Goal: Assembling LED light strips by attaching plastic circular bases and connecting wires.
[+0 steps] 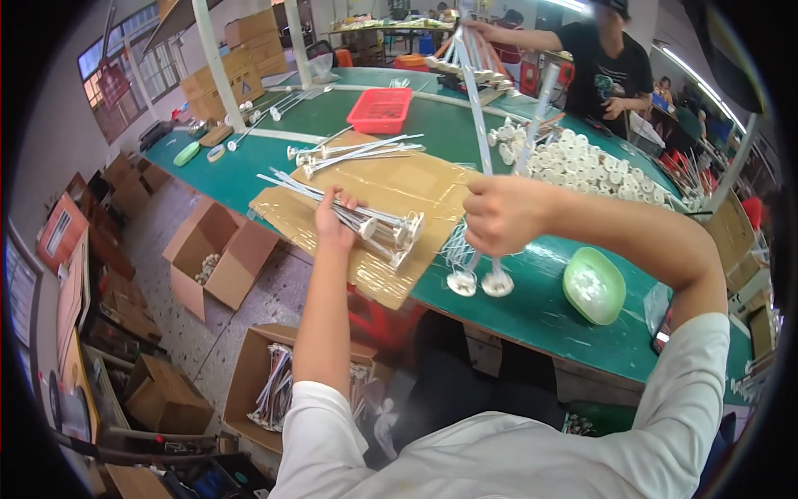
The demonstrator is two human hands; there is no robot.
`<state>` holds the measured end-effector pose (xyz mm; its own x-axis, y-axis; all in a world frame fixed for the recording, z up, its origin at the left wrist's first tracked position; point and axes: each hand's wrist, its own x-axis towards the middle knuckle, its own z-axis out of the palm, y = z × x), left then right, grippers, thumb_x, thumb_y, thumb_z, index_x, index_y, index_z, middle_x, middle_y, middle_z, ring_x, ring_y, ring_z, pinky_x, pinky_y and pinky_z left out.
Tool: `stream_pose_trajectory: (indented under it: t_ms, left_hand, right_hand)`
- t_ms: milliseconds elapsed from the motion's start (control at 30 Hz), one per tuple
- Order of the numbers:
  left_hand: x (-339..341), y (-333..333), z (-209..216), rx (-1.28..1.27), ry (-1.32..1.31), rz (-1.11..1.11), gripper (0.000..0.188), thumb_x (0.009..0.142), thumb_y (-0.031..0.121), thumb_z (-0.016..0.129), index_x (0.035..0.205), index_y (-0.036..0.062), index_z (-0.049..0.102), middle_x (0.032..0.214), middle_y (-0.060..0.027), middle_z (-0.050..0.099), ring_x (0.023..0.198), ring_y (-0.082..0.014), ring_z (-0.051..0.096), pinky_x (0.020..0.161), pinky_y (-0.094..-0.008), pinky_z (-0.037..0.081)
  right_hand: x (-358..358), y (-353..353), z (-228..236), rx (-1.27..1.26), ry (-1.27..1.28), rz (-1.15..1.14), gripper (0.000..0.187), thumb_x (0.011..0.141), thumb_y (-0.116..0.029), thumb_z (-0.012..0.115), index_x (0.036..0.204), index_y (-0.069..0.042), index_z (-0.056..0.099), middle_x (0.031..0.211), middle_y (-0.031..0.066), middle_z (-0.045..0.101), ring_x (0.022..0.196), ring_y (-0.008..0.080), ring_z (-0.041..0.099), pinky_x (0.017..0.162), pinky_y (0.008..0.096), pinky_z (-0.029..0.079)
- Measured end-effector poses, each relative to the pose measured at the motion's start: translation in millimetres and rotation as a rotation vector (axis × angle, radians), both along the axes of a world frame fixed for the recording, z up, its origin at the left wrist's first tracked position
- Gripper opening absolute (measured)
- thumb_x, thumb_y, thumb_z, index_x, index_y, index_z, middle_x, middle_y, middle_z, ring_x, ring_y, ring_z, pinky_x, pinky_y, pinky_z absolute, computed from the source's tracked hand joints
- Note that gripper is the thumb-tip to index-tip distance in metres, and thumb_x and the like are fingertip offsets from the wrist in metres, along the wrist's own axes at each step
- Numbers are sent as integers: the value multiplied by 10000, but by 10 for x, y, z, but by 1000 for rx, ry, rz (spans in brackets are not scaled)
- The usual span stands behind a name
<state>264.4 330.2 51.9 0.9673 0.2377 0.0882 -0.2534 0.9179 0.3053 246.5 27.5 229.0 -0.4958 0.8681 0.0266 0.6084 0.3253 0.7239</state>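
Note:
My left hand [335, 218] is closed around a bundle of white-sleeved wires [291, 188] with round white lamp holders [407, 229] at their right ends, above a cardboard sheet [366, 283]. My right hand [503, 214] is a fist around the leads of two more lamp holders [480, 284], whose heads hang below it. Their flat white leads [475, 100] rise above the fist. Thin white wires [455, 246] lie beside that hand on the green table [540, 299]. Another group of wired lamp holders [357, 155] rests on the cardboard farther back.
A large heap of lamp holders [582, 162] covers the table at the right. Nearby are a green dish [593, 285] of white material and a red basket [380, 111]. Across the table stands a person [611, 79] with an arm over hanging wires. Open cartons [218, 258] sit on the floor.

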Motion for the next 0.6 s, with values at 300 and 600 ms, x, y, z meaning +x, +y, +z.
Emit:
stream_pose_trajectory:
  t_ms: [300,600]
  left_hand:
    - [-488,-1837,1527,931,-156,-94,148,970,222,525,957,75,537,670,-12,479,496,-96,397,470,-258,356]
    - [-653,-2861,1115,935,-194,84,155,950,176,567,859,52,545,638,29,469,504,-46,410,432,-216,300]
  right_hand:
    - [-244,-822,191,-149,-163,-624,146,646,-243,658,552,-140,618,546,-5,595,575,207,639,508,335,453]
    - [-219,-1135,-56,-235,-208,-936,70,734,-195,661,718,-190,729,719,-42,681,726,192,681,545,342,475]
